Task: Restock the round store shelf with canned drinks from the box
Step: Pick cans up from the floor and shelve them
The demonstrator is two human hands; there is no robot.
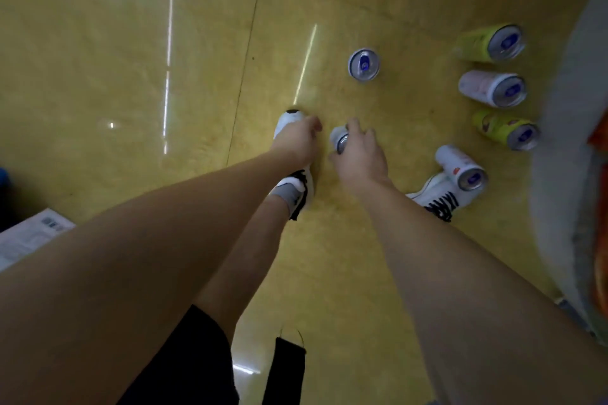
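White sneakers (296, 154) stand on glossy yellow floor (131, 76).

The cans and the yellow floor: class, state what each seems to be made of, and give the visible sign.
The cans, such as the lone upright can, look like thin metal, likely aluminium: bright silvery rimmed tops with pull tabs, and printed sides. The yellow floor looks like polished tile or stone, perhaps glazed: it mirrors the ceiling lights in streaks and shows thin straight joint lines. The blur leaves the exact material open.

One can (364, 64) stands on the floor (131, 76) ahead of both hands. Four cans (493, 88) line the shelf base (566, 141) at right.
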